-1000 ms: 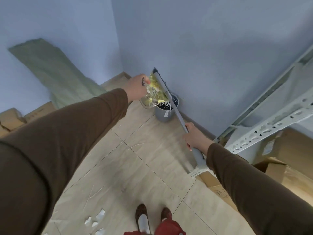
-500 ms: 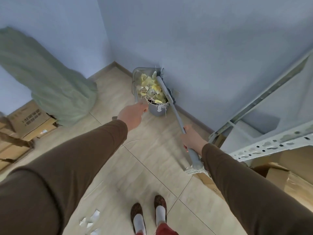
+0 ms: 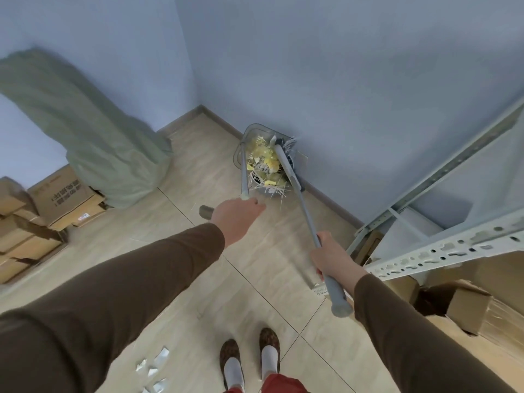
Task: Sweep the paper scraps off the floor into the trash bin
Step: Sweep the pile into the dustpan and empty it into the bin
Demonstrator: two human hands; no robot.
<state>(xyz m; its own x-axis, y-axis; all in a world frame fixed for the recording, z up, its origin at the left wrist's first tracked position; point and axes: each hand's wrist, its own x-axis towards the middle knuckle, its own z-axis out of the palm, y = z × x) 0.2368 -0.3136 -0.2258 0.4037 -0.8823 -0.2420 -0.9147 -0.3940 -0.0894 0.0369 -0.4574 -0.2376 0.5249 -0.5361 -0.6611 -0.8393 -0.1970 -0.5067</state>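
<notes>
Left hand point(image 3: 236, 219) closed around dustpan handle point(image 3: 243, 171); clear dustpan point(image 3: 241, 147) tipped over trash bin point(image 3: 268, 191) at 12 o'clock by wall. Right hand point(image 3: 333, 258) gripping broom handle point(image 3: 300, 199), head in pan among yellow and white scraps point(image 3: 263, 163). More white paper scraps point(image 3: 154, 370) on floor point(image 3: 175, 293) at 7 o'clock, beside shoes point(image 3: 251, 354).

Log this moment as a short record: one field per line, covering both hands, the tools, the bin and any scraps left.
left hand: closed on the upper end of the dustpan handle
right hand: gripping the broom handle
dustpan: clear, tipped over the trash bin, holding yellow scraps and pale strips
broom head: up inside the dustpan, against the scraps
trash bin: dark, against the wall, mostly hidden behind the dustpan
paper scraps: white, on the floor left of the feet, not yet swept
</notes>
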